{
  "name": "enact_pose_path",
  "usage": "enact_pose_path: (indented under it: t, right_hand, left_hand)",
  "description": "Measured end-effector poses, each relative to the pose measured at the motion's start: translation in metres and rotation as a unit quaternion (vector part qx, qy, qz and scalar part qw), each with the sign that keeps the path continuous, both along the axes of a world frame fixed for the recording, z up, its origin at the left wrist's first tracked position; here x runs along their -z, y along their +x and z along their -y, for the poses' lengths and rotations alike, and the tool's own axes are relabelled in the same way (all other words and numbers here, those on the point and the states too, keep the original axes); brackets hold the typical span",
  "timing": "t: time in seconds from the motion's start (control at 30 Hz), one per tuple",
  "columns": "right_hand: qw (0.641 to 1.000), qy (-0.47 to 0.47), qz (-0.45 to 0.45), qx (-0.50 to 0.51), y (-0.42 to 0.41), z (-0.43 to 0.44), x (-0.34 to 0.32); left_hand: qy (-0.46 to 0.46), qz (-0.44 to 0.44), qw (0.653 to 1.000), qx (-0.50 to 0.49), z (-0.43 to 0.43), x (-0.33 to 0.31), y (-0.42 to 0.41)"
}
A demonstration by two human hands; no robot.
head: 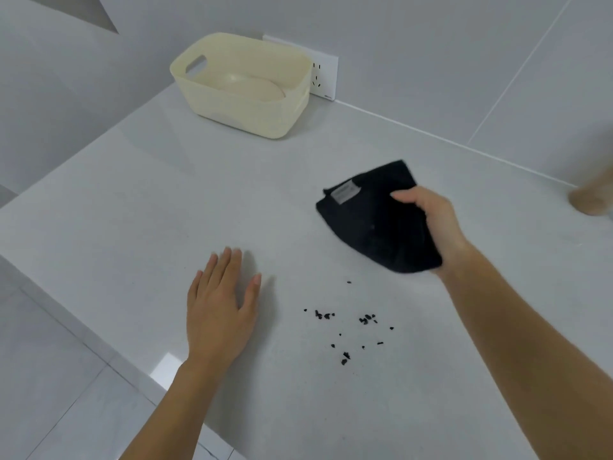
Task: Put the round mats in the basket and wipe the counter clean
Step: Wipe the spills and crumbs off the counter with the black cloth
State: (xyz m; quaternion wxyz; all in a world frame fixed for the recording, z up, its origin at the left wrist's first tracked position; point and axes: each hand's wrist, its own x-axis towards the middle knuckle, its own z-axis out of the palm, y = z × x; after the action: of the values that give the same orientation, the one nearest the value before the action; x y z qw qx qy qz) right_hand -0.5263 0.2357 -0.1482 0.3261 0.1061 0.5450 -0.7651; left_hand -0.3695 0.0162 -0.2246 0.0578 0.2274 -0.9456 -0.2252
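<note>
Single head view, looking steeply down and forward across the counter [132, 200], close in; wall corner lying at upper left of frame.

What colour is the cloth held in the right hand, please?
Black, with a small grey label; the cloth shows in the head view.

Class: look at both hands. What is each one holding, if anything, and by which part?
The right hand holds a black cloth, its grip on the cloth's right edge. The left hand holds nothing; it lies flat on the counter.
</note>
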Motion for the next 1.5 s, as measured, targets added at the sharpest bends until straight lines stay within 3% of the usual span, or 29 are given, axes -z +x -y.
enact_pose_path:
  t: [0.17,0.4,0.5,0.67,0.77,0.97,1.0,1.1,1.17,1.3,1.5]
  right_hand:
    - [0.984,0.106,-0.143,-0.007,-0.048,0.011,-0.017]
    - [0.878,0.349,-0.249,-0.215,-0.042,0.069,0.039]
    - [0.863,0.334,-0.254,-0.282,-0.016,0.075,0.039]
    - [0.763,0.325,-0.341,-0.443,0.029,0.068,0.028]
    - [0.744,0.302,-0.353,-0.481,0.050,0.056,0.029]
    - [0.793,0.276,-0.256,-0.478,0.079,0.037,0.031]
    - [0.816,0.265,-0.232,-0.460,0.079,0.036,0.029]
    - [0.944,0.163,-0.085,-0.275,0.077,0.029,0.007]
    - [0.978,0.106,-0.042,-0.175,0.071,0.015,-0.004]
    - [0.998,0.024,-0.027,-0.051,0.064,-0.027,-0.025]
    - [0.975,0.160,-0.095,0.122,0.086,-0.096,-0.037]
  left_hand:
    - [0.035,-0.010,0.999,-0.002,0.005,-0.002,-0.014]
    - [0.106,-0.043,0.993,-0.033,0.016,-0.003,-0.026]
    - [0.105,-0.041,0.993,-0.035,0.019,-0.002,-0.024]
    - [0.028,-0.013,0.999,0.015,0.014,0.007,-0.018]
    - [0.031,-0.013,0.999,0.017,0.011,0.006,-0.016]
    - [0.068,-0.017,0.997,0.025,-0.004,0.000,-0.002]
    - [0.078,-0.020,0.996,0.024,-0.007,-0.001,0.001]
    - [0.108,-0.037,0.993,0.011,-0.017,-0.009,0.009]
    - [0.127,-0.057,0.990,-0.006,-0.023,-0.016,0.015]
    - [0.168,-0.089,0.981,-0.033,-0.027,-0.027,0.030]
    - [0.145,-0.088,0.985,-0.004,-0.019,-0.026,0.036]
